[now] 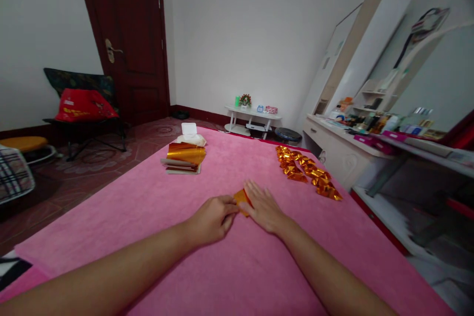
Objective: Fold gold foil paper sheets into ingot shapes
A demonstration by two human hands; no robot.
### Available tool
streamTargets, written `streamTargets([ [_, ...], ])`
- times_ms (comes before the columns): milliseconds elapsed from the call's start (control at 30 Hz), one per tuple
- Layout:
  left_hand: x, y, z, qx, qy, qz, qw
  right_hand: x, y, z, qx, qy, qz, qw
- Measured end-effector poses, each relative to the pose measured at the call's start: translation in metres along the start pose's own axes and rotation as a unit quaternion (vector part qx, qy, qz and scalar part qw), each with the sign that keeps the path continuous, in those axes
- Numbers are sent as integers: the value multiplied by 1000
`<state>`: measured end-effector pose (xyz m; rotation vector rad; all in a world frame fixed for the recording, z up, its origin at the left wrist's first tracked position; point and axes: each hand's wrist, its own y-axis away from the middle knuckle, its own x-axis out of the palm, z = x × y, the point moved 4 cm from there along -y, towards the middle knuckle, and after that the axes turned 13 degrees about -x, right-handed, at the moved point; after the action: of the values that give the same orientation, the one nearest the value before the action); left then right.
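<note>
A small piece of gold foil paper (241, 199) lies on the pink blanket (155, 212) in front of me. My left hand (213, 218) is curled, its fingertips pinching the paper's left edge. My right hand (263, 206) lies flat with fingers stretched out, pressing down on the paper's right side. Most of the paper is hidden under the two hands.
A stack of gold foil sheets (184, 157) lies farther back on the left, with a white wipes pack (190, 135) behind it. A row of several folded gold pieces (308, 172) runs along the right side. A dresser (340, 150) stands right; a chair (83, 108) left.
</note>
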<state>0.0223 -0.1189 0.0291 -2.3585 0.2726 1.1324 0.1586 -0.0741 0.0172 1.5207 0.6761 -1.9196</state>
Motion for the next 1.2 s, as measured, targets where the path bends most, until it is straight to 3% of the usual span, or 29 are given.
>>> streamTargets([
  [67,0,-1,0,-1,5,9,1000,0,1,-2,7,14,-7,1000],
  [133,0,-1,0,-2,10,15,1000,-1,3,2,-70,16,-17,997],
  [200,-1,-1,0,-4,10,14,1000,-1,4,0,-129,-1,17,992],
  [233,-1,-1,0,-6,8,10,1000,-1,4,-5,-124,0,29,992],
  [333,-1,-2,0,-14,7,-2,1000,-6,3,-26,-2,31,11,999],
  [400,-1,-3,2,-22,14,-10,1000,-7,4,-24,32,59,-26,997],
  [500,0,-4,4,-36,27,-17,999,-2,9,0,-46,57,-44,996],
  [600,-1,-3,7,-47,18,-25,998,0,13,12,-126,19,-10,992],
  [633,-1,-3,7,-52,8,-29,998,-1,12,8,-121,14,4,993],
  [733,-3,-3,8,-63,-14,-36,997,-7,8,-9,-16,25,6,1000],
  [800,-3,-3,10,-73,-13,-44,996,-9,7,-6,-6,31,-5,999],
  [900,-7,-4,14,-100,10,-71,992,-8,11,17,-102,3,-20,995],
  [967,-11,-3,16,-111,28,-94,989,-8,17,26,-167,-39,2,985],
  [1033,-14,-3,14,-98,46,-103,989,-10,21,19,-179,-71,17,981],
  [1200,-9,-4,0,7,28,-48,998,-10,18,-41,-35,-14,6,999],
])
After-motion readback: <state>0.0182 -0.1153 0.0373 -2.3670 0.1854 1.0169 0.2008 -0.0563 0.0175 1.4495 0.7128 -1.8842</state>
